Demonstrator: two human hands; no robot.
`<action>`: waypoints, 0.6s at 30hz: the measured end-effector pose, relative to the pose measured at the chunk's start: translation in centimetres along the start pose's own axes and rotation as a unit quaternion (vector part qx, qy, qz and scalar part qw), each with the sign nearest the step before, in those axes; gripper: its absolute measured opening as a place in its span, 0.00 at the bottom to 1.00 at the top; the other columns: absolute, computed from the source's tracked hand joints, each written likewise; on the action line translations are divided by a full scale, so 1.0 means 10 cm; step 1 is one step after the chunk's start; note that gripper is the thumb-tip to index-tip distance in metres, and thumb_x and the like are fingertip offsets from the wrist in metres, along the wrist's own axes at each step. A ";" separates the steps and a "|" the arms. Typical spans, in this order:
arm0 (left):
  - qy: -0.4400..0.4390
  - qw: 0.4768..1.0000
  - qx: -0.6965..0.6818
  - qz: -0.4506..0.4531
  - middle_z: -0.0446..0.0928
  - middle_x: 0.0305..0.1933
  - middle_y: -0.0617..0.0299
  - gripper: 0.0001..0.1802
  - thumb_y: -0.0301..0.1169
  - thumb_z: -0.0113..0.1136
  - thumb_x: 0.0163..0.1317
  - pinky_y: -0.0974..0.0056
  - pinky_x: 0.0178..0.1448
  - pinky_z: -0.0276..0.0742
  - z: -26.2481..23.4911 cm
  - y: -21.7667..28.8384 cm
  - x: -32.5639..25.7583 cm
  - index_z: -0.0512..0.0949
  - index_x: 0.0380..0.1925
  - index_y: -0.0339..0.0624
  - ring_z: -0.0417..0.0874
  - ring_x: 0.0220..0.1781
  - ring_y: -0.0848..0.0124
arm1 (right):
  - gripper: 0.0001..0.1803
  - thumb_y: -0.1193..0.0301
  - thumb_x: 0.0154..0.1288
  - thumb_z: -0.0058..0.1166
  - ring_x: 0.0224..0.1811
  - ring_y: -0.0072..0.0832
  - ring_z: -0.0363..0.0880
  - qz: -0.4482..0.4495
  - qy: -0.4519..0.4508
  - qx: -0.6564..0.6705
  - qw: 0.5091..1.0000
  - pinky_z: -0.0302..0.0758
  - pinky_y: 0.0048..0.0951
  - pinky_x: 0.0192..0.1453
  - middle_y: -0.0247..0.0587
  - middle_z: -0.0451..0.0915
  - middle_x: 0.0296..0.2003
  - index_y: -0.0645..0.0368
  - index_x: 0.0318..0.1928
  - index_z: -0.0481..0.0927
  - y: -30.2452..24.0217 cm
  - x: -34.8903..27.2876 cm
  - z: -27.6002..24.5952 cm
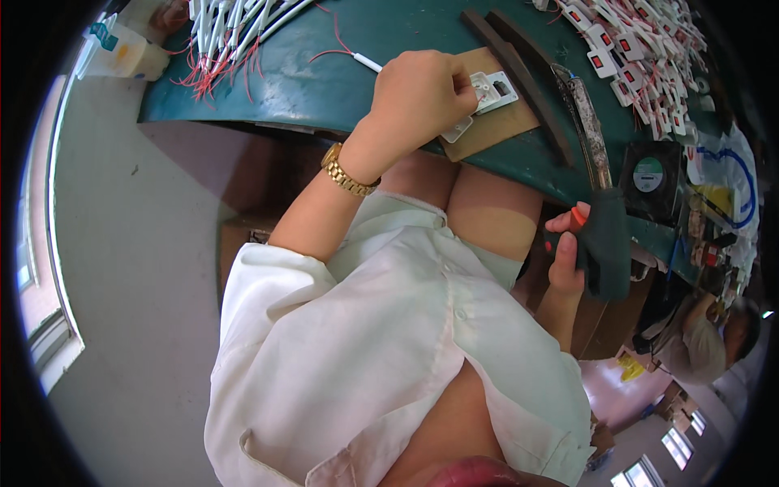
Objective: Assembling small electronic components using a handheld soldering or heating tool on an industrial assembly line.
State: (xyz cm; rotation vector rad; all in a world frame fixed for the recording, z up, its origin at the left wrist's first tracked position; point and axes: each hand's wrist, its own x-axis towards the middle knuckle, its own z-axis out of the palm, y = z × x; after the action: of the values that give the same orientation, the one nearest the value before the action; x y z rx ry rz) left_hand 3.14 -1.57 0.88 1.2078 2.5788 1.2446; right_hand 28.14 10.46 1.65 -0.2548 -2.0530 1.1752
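Observation:
My left hand (426, 93), with a gold watch at its wrist, is closed at the near side of the table. Its fingertips pinch the edge of a small open white plastic case (497, 92) lying on a tan board (491, 134). A white tube (367, 62) with thin red wires runs in under this hand; its far end is hidden. Lower right, my right hand (568, 253) is wrapped round a black pistol-grip tool (608, 243) with a red trigger. The tool's long, stained metal barrel (588, 122) points up over the table, apart from the case.
Two dark bars (523, 89) lie beside the board. White tubes with red wires (223, 40) are heaped far left, near a plastic container (122, 53). Wired white cases (629, 53) pile up far right. A black square box (652, 180) stands right; another person (702, 341) sits beyond.

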 end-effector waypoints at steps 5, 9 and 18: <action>0.001 1.000 0.003 -0.005 0.82 0.23 0.55 0.08 0.31 0.65 0.48 0.64 0.33 0.79 -0.03 0.03 0.00 0.85 0.26 0.38 0.83 0.23 0.63 | 0.11 0.79 0.59 0.54 0.31 0.28 0.77 -0.075 -0.079 -0.072 0.992 0.75 0.26 0.40 0.42 0.78 0.31 0.68 0.44 0.79 -0.02 0.08 -0.17; -0.009 1.000 0.009 -0.009 0.82 0.24 0.54 0.08 0.31 0.66 0.49 0.64 0.32 0.79 -0.04 0.05 0.01 0.85 0.26 0.37 0.83 0.23 0.63 | 0.17 0.78 0.61 0.55 0.33 0.27 0.78 -0.050 -0.073 -0.049 0.995 0.76 0.26 0.41 0.43 0.79 0.33 0.70 0.51 0.77 0.07 0.00 -0.18; 0.006 1.000 -0.029 0.010 0.81 0.27 0.54 0.06 0.31 0.63 0.50 0.55 0.35 0.78 0.04 0.00 -0.04 0.82 0.25 0.41 0.82 0.30 0.55 | 0.21 0.68 0.68 0.52 0.32 0.29 0.76 0.012 0.028 0.094 0.995 0.80 0.33 0.38 0.45 0.76 0.32 0.70 0.56 0.71 0.16 0.09 -0.10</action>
State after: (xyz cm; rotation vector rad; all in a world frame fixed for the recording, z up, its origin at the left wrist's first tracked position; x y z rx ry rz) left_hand 3.59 -1.61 0.54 1.2235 2.5248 1.3246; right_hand 27.92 12.53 1.11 -0.2184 -1.8807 1.3509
